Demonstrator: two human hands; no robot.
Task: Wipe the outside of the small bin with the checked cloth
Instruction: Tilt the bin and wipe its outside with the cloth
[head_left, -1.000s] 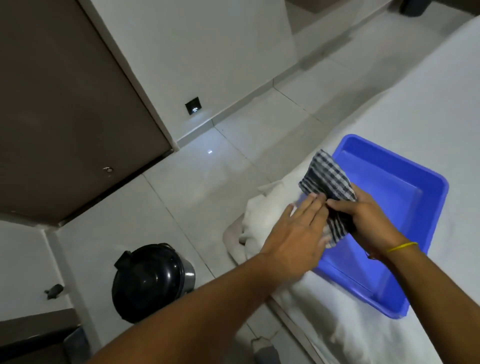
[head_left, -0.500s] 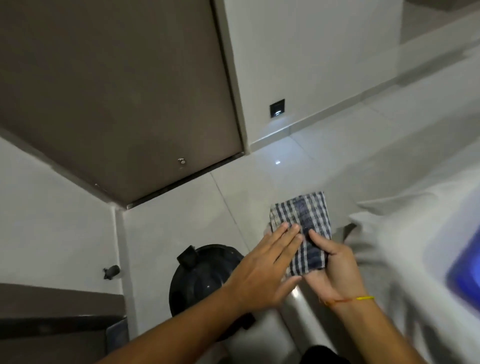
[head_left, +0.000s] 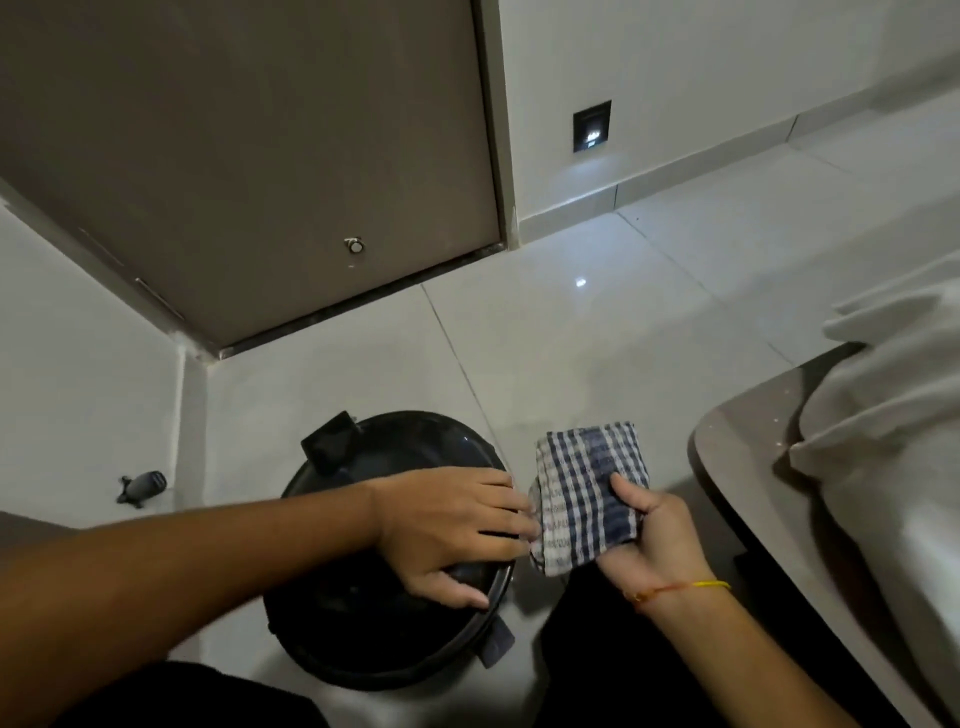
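Note:
A small round black bin (head_left: 358, 618) with a domed lid stands on the tiled floor at the bottom centre. My left hand (head_left: 447, 530) lies flat on its lid, fingers spread, the fingertips touching the edge of the cloth. The folded blue-and-white checked cloth (head_left: 582, 493) is held just right of the bin in my right hand (head_left: 654, 540), thumb on top of it. The bin's sides are mostly hidden under the lid and my left arm.
A brown door (head_left: 260, 156) and a white wall close the far side. A doorstop (head_left: 143, 487) sits at the left wall. A bed corner (head_left: 748, 467) with white bedding (head_left: 893, 415) rises at the right. A low wall light (head_left: 591, 126) glows.
The view has swung left from the bed and blue tub to the bin. Both hands came down with the cloth; my left hand has left the cloth and landed on the bin lid.

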